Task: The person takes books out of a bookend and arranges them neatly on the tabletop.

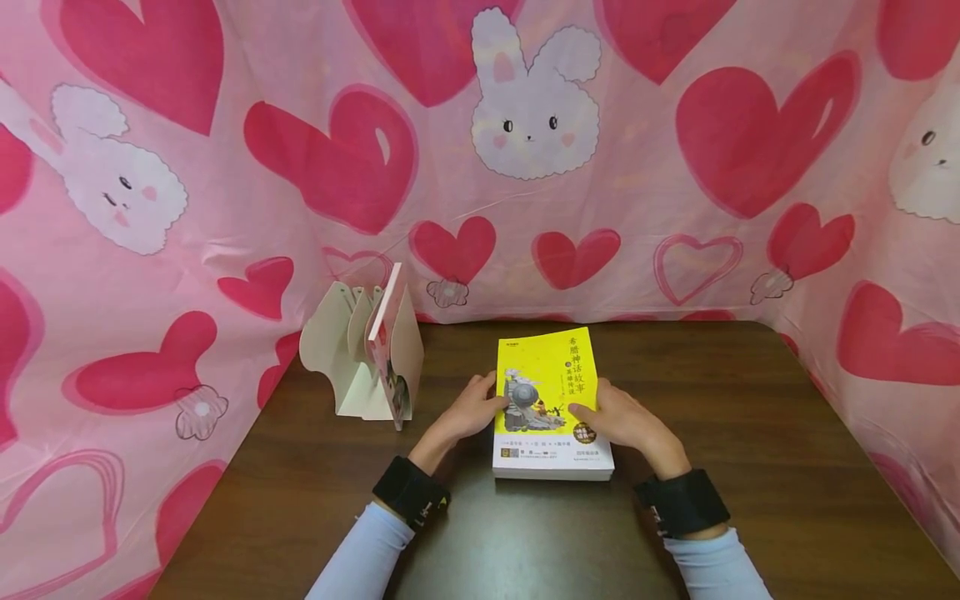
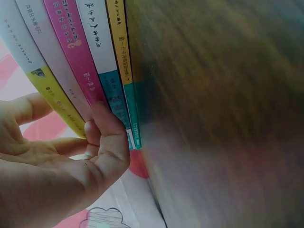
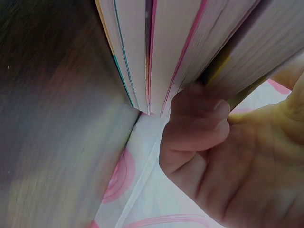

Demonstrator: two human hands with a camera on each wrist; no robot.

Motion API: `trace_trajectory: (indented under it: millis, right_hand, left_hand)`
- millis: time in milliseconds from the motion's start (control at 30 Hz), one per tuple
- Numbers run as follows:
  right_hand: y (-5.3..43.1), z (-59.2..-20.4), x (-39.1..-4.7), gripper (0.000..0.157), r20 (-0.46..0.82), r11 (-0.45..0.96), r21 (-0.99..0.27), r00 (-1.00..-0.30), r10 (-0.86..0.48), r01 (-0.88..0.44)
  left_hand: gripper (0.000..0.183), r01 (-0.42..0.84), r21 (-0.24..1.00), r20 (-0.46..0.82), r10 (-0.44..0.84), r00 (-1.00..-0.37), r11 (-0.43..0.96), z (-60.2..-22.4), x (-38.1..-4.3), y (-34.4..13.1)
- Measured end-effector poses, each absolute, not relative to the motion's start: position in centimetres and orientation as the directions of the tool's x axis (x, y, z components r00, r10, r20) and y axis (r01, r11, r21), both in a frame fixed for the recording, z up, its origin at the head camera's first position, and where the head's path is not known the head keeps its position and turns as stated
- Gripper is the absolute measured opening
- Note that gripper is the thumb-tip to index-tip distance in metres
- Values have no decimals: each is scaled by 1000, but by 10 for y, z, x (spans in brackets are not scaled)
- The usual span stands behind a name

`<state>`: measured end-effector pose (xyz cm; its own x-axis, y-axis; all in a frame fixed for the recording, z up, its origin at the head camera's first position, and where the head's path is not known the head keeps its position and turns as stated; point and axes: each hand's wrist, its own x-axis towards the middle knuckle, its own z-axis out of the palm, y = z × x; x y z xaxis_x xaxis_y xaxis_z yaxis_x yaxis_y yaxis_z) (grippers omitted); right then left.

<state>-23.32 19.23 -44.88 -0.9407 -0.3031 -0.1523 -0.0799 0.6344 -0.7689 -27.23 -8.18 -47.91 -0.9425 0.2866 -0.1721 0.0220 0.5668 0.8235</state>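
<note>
A yellow and white book (image 1: 547,362) with Chinese characters lies on top of a stack of books on the table. My left hand (image 1: 476,408) holds its left, spine side with the thumb over the cover. In the left wrist view, its fingers curl against the spines below, among them a magenta book (image 2: 73,42) and a white and teal book (image 2: 99,38). On the opposite side, my right hand (image 1: 630,421) grips the yellow book, thumb on the cover. The right wrist view shows curled fingers (image 3: 190,128) at its lower edge, beside a narrow gap above the lower books.
A cream book stand (image 1: 326,354) with dividers stands at the left of the brown table (image 1: 712,383), one thin upright book (image 1: 386,333) in it. A pink curtain (image 1: 637,208) with hearts and rabbits surrounds the table's back and sides.
</note>
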Motion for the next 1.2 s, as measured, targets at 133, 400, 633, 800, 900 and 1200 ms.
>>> trace_trajectory:
  millis: [133, 400, 633, 800, 900, 1200]
  right_hand:
    - [192, -449, -234, 54, -162, 637, -767, -939, -303, -73]
    - [191, -448, -234, 56, -172, 657, -751, -938, -301, -73]
    - [193, -451, -236, 56, -177, 667, -741, -936, -303, -76]
    - [194, -451, -237, 58, -167, 646, -757, -927, -336, -98]
    - [196, -452, -238, 59, -150, 622, -773, -916, -372, -126]
    - [199, -452, -239, 63, -155, 599, -789, -900, -407, -135]
  left_hand:
    - [64, 24, 824, -170, 288, -942, 566, -478, -273, -82]
    - [62, 47, 822, -136, 275, -952, 568, -476, -269, -83]
    - [56, 92, 792, -97, 273, -957, 604, -470, -259, -86]
    - [47, 109, 794, -66, 264, -962, 598, -466, -251, -95]
    - [42, 115, 807, -56, 268, -962, 579, -466, -246, -104]
    - [35, 147, 785, 15, 218, -976, 602, -469, -227, -129]
